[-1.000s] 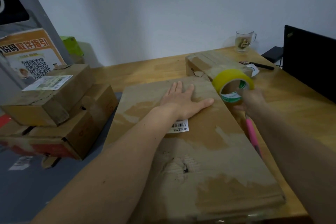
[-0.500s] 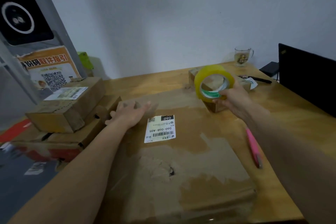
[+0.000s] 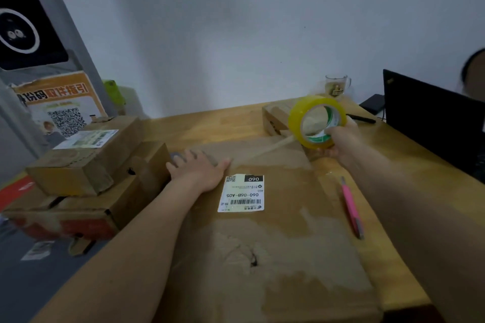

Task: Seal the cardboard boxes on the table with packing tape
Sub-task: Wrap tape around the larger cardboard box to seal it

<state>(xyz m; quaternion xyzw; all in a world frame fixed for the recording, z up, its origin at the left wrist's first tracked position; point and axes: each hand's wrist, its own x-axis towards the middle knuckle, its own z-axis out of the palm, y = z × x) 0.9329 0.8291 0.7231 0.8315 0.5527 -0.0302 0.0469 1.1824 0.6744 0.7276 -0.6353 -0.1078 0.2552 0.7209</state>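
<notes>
A large flat cardboard box (image 3: pixel 275 238) with a white barcode label (image 3: pixel 242 193) lies on the wooden table (image 3: pixel 215 123) in front of me. My left hand (image 3: pixel 196 169) presses flat on the box's far left corner, fingers spread. My right hand (image 3: pixel 338 140) holds a yellow roll of packing tape (image 3: pixel 316 120) above the box's far right corner. A strip of tape (image 3: pixel 270 148) stretches from the roll down toward my left hand. A smaller cardboard box (image 3: pixel 275 117) sits behind the roll.
Stacked cardboard boxes (image 3: pixel 86 165) stand left of the table. A pink pen (image 3: pixel 351 207) lies right of the large box. A glass mug (image 3: pixel 337 85), a black pen (image 3: pixel 360 118) and a black laptop screen (image 3: pixel 433 126) are at the far right. A person sits behind the screen.
My right hand pulled the roll rightward, drawing a strip of tape out across the box's far edge. My left hand moved from the box's middle to its far left corner.
</notes>
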